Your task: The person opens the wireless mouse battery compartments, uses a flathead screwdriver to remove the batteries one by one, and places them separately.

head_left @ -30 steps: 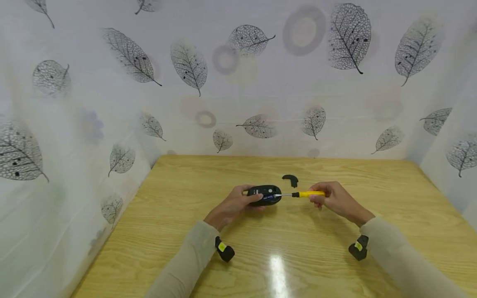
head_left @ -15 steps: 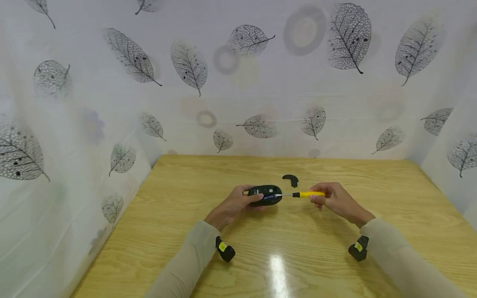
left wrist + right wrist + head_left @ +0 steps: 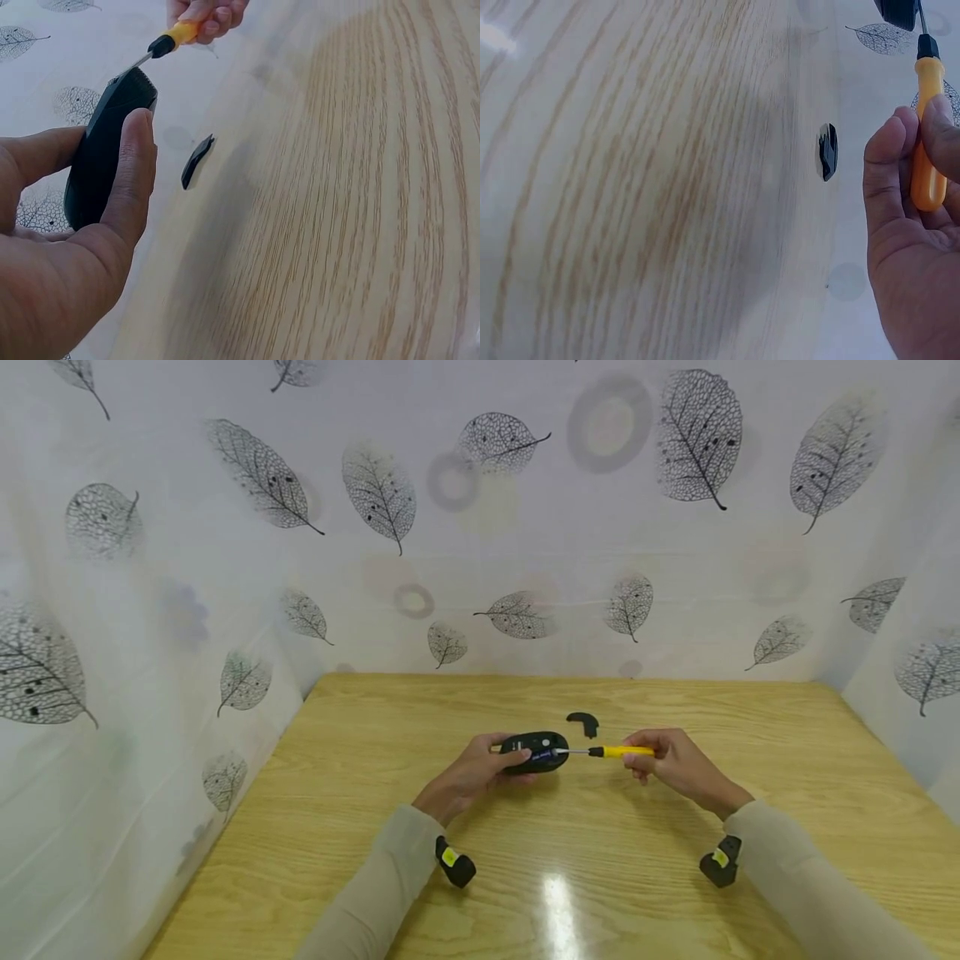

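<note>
Mouse (image 3: 532, 742) at center frame, clamped in the left-hand grip (image 3: 483, 764); right-hand grip (image 3: 667, 760) pinches a yellow screwdriver (image 3: 613, 752), its tip barely moved against the battery (image 3: 541, 755), which remains seated.

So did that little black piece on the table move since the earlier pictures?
No. In the head view, the little black piece lies in the same spot, judged against the back edge of the table.
</note>
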`<state>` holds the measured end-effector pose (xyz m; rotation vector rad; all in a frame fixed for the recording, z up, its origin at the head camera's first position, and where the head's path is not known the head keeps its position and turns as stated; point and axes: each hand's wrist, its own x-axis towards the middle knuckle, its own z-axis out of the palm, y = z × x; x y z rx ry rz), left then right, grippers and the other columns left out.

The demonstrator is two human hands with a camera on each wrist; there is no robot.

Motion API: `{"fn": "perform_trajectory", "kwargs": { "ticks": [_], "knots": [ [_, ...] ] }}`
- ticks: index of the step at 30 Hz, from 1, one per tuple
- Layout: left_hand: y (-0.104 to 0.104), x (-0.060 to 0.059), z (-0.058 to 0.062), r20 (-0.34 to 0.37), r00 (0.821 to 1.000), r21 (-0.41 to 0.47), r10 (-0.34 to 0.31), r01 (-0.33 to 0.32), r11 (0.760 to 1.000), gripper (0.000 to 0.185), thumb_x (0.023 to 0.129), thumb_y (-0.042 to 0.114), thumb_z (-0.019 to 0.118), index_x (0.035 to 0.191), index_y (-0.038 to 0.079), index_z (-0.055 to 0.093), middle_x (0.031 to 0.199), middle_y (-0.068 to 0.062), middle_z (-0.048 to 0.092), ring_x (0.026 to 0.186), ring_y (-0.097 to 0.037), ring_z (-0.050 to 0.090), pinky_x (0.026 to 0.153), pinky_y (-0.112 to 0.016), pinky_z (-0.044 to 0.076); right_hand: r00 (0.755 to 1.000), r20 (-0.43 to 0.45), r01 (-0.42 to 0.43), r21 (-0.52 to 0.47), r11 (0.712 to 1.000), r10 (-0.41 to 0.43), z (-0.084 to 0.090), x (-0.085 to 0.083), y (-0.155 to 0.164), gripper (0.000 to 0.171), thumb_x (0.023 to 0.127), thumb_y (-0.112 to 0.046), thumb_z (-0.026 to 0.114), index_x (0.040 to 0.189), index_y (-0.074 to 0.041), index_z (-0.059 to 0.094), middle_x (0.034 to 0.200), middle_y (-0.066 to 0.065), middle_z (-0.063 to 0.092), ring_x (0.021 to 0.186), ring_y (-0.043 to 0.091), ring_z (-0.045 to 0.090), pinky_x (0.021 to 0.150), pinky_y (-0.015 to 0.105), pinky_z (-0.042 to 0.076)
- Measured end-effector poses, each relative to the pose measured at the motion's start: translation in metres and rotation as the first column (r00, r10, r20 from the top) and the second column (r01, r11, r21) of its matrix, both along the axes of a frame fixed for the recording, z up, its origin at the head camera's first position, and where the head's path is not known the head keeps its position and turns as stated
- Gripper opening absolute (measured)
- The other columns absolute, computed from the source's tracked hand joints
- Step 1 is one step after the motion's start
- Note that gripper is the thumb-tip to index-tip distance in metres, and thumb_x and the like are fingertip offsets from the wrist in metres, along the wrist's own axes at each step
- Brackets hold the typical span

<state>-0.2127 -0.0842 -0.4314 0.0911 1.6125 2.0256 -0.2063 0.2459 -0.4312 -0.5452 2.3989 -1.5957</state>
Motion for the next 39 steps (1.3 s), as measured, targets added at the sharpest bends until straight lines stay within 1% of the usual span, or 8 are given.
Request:
{"fn": "perform_trajectory", "kwargs": {
  "ticks": [4,14,19,25,29,31,39],
  "knots": [
    [-0.0002,-0.0004,-0.0013,-0.006,1.0,0.017,-0.009,0.009,1.0,0.052,0.101,0.006,0.063,0.147,-0.007,0.042,0.135,-0.027,0.054,0.109,-0.041,0.068,0.093,-0.035,0.06,1.0,0.004,-0.003,-0.006,1.0,0.003,-0.0013,-0.0001,-0.0001,0.024,0.101,-0.009,0.064,0.115,0.01,0.065,0.092,0.031,0.063,0.068,0.022,0.062,0.066,0.039,0.061],
    [0.0011,-0.0001,-0.0015,0.012,1.0,0.047,-0.001,0.0,0.999,0.053,0.101,0.005,0.063,0.147,-0.008,0.041,0.137,-0.028,0.051,0.111,-0.04,0.067,0.094,-0.037,0.059,1.0,0.025,-0.012,-0.04,0.999,0.013,-0.002,0.0004,-0.0016,0.026,0.101,-0.008,0.063,0.116,0.013,0.063,0.096,0.033,0.062,0.07,0.02,0.062,0.067,0.04,0.061],
    [0.0012,-0.0002,-0.0017,0.015,1.0,0.052,-0.002,0.002,0.999,0.054,0.101,0.005,0.063,0.148,-0.008,0.04,0.137,-0.028,0.05,0.111,-0.039,0.067,0.095,-0.037,0.058,0.999,0.041,-0.004,-0.046,0.999,0.006,-0.0011,0.0019,-0.003,0.026,0.102,-0.008,0.062,0.117,0.013,0.062,0.098,0.032,0.063,0.072,0.019,0.062,0.068,0.039,0.061],
    [0.0007,-0.0004,-0.0024,0.02,1.0,0.063,-0.002,0.001,0.998,0.052,0.101,0.006,0.062,0.147,-0.008,0.041,0.138,-0.028,0.05,0.116,-0.043,0.064,0.097,-0.039,0.058,0.999,0.038,-0.003,-0.041,0.999,0.004,-0.0014,0.0027,-0.0048,0.026,0.102,-0.006,0.062,0.118,0.014,0.061,0.098,0.029,0.064,0.074,0.019,0.062,0.068,0.035,0.061],
    [0.0005,-0.0007,-0.0028,0.033,0.999,0.072,0.004,-0.006,0.997,0.051,0.101,0.005,0.062,0.147,-0.006,0.043,0.138,-0.026,0.051,0.118,-0.045,0.062,0.095,-0.037,0.058,0.999,0.04,-0.001,-0.042,0.999,0.003,-0.0036,0.0014,-0.0059,0.025,0.102,-0.007,0.061,0.117,0.012,0.062,0.098,0.031,0.063,0.074,0.02,0.062,0.069,0.037,0.061],
    [0.0005,-0.0009,-0.0028,0.04,0.999,0.076,0.007,-0.01,0.997,0.051,0.101,0.005,0.062,0.147,-0.005,0.043,0.138,-0.026,0.051,0.117,-0.044,0.063,0.094,-0.036,0.059,0.999,0.041,-0.002,-0.046,0.999,0.004,-0.0046,0.0008,-0.0062,0.024,0.102,-0.008,0.061,0.117,0.011,0.063,0.098,0.032,0.062,0.074,0.02,0.062,0.069,0.037,0.061],
    [0.0004,-0.0003,-0.0017,0.047,0.999,0.095,0.011,-0.015,0.995,0.052,0.101,0.005,0.063,0.147,-0.005,0.043,0.138,-0.026,0.051,0.111,-0.038,0.067,0.093,-0.036,0.059,0.998,0.063,-0.016,-0.067,0.998,0.02,-0.0067,-0.0003,-0.0079,0.03,0.103,-0.011,0.06,0.119,0.015,0.059,0.097,0.033,0.06,0.076,0.024,0.061,0.069,0.036,0.06]
  ]
}}
